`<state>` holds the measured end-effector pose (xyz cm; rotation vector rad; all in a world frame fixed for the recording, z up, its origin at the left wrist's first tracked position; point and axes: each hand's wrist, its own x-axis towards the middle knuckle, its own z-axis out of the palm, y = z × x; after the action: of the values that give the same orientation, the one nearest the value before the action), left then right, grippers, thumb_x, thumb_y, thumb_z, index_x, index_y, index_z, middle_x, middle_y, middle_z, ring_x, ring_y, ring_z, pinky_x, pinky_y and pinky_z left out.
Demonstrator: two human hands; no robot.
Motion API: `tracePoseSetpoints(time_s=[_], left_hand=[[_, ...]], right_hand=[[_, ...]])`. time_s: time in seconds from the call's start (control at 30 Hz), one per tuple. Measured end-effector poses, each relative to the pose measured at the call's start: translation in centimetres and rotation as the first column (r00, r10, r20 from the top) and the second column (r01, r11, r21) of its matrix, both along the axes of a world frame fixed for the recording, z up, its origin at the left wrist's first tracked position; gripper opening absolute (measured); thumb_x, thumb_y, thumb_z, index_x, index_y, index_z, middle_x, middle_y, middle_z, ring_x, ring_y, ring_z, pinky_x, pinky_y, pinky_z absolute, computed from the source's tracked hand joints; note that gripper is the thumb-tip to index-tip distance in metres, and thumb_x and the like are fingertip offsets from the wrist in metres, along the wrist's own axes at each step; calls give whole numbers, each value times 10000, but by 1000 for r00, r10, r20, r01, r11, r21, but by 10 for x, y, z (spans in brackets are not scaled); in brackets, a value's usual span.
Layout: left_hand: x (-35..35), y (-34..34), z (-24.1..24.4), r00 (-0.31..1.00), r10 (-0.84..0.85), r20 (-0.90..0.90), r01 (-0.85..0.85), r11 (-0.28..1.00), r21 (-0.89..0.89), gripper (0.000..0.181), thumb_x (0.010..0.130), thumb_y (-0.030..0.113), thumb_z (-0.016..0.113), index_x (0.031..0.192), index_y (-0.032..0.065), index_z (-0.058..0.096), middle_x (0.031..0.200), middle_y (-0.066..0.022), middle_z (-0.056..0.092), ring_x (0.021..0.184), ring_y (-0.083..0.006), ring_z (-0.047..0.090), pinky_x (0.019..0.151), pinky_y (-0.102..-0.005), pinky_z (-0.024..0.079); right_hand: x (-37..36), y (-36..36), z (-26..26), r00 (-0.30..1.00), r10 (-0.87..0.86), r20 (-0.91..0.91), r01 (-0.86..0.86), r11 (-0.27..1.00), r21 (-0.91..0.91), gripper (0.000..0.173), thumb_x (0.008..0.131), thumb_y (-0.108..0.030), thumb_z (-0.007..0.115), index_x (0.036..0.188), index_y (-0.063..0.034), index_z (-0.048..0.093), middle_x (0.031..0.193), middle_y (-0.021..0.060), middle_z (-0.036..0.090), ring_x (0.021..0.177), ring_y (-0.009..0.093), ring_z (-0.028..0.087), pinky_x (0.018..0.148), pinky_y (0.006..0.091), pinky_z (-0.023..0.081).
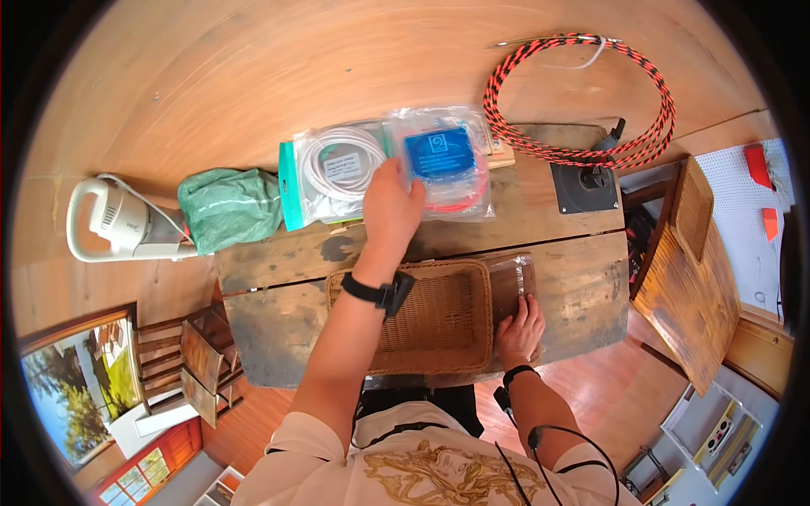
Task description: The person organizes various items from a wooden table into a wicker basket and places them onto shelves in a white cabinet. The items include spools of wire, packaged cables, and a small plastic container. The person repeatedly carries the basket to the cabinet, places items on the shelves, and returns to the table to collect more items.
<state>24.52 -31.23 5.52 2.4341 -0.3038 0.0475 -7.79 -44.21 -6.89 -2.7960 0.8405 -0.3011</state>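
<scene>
My left hand (393, 202) reaches to the back of the wooden table, its fingers at the meeting edges of two plastic packages. One is a teal-edged bag with a coiled white cable (323, 155); the other is a clear bag with a blue label (441, 154) and something red inside. Whether the fingers grip either bag cannot be told. Near the front edge my right hand (522, 329) rests on a flat brown item (509, 281) with a clear plastic strip. Beside it, under my left forearm, lies a rectangular wicker basket (436, 307).
A green cloth bag (231, 209) and a white handheld vacuum cleaner (130, 221) are at the left. At the back right, a red and black coiled cord (661, 114) stands by a black-based stand (585, 190). Another basket (693, 209) sits on a side table (690, 303).
</scene>
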Motion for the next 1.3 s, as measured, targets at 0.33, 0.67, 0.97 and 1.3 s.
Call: tracePoseSetpoints(time_s=[0.33,0.67,0.97,1.3], left_hand=[[50,-41,-3,993,95,-77,-59,923,381,389,854,264,701,1067,-28,561,1034,-220,625,949,-367,664,778,-442,566],[76,-40,-9,982,121,-147,-57,923,380,262,853,258,681,925,7,668,977,-193,705,955,-349,679,795,-452,554],[44,-38,-20,983,66,174,-87,989,118,125,792,163,676,890,100,722,890,-111,685,793,-344,659,662,-453,527],[19,-35,-29,950,77,302,31,941,-337,122,902,100,633,1012,49,644,801,-106,617,701,-222,611,611,-352,481]], right_hand=[[0,1,4,1000,-18,-12,18,1000,24,502,808,-154,559,1293,-32,515,1375,144,473,1271,362,429,1066,502,325],[1,0,7,1000,-20,-6,21,999,33,497,804,-156,561,1285,-39,521,1364,142,479,1262,362,440,1069,499,331],[1,1,3,1000,-21,18,20,1000,22,493,794,-147,571,1273,-41,527,1373,140,479,1260,363,439,1068,500,333],[-1,2,4,1000,-9,-5,10,999,47,510,808,-141,554,1303,-32,498,1379,160,464,1273,377,421,1071,506,317]])
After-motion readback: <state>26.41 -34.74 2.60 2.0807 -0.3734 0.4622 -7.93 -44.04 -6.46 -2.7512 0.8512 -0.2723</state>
